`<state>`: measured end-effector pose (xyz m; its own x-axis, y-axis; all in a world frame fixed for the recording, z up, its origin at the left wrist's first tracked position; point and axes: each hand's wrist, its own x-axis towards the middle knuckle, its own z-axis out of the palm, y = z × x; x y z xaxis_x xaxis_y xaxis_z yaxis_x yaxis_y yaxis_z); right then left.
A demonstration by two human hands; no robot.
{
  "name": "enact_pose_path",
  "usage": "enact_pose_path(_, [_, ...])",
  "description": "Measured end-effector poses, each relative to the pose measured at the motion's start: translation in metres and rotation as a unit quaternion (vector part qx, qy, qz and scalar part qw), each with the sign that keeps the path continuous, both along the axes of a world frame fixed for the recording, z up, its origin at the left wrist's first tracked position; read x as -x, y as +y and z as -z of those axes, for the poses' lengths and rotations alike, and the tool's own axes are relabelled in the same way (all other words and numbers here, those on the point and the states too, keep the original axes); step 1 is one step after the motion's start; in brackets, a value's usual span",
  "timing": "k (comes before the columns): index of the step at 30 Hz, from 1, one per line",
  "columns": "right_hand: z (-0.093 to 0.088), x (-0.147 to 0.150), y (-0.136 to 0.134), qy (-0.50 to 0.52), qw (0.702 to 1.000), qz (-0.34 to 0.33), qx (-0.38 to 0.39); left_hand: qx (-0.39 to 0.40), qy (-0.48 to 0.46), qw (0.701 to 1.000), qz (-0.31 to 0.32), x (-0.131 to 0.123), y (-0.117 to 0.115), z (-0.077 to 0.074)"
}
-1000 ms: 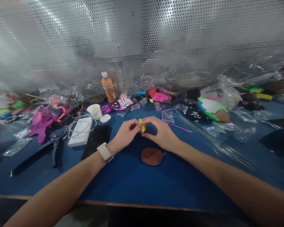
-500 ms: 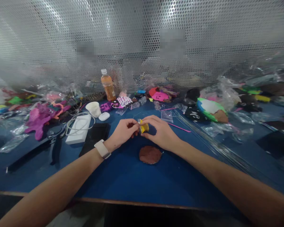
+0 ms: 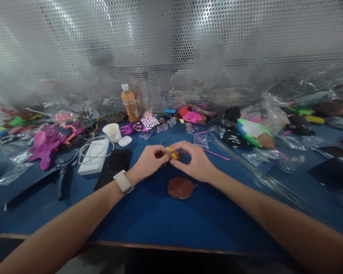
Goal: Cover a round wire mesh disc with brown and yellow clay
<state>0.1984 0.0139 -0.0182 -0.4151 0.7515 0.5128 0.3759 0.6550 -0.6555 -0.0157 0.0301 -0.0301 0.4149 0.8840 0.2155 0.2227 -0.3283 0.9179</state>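
Observation:
A small yellow packet (image 3: 175, 153), with what looks like clear wrap at its left end, is pinched between my two hands above the blue table. My left hand (image 3: 151, 161), a pale watch band on its wrist, has its thumb and fingertips closed at the packet's left end. On the other side, my right hand (image 3: 193, 160) grips it with thumb and index finger in a curved pinch. My fingers cover much of the packet. Just below the hands, a flat brown clay disc (image 3: 181, 187) lies on the table (image 3: 165, 224).
Left of my hands are a black flat case (image 3: 114, 167), a white box (image 3: 94, 156) with a cable, pliers (image 3: 62, 171) and a paper cup (image 3: 112, 132). A drink bottle (image 3: 129, 103) stands behind. Thin wires (image 3: 254, 173) and a pink stick (image 3: 216, 154) lie to the right.
My fingers have closed in further around the yellow packet, so less of it shows. Both hands stay in nearly the same place, and the brown disc has not moved.

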Motion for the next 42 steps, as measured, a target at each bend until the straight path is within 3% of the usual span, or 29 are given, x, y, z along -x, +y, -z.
enact_pose_path(6, [-0.005, 0.004, -0.002, 0.087, 0.991, 0.054, 0.082, -0.073, 0.044, 0.996, 0.009, -0.003, -0.010, -0.008])
enact_pose_path(15, [-0.009, 0.001, -0.003, 0.026, 0.993, 0.068, 0.092, -0.176, 0.110, 0.978, -0.016, -0.008, -0.020, -0.015])
enact_pose_path(27, [-0.013, 0.002, -0.005, -0.080, 0.995, 0.063, 0.020, -0.206, 0.150, 0.967, -0.023, -0.013, -0.023, -0.015])
enact_pose_path(33, [-0.010, 0.007, -0.005, -0.046, 0.996, 0.074, 0.019, -0.228, 0.175, 0.958, -0.004, -0.020, -0.021, -0.008])
enact_pose_path(42, [-0.011, 0.011, -0.003, -0.002, 0.997, 0.061, 0.050, -0.227, 0.141, 0.963, 0.022, -0.023, -0.018, -0.002])
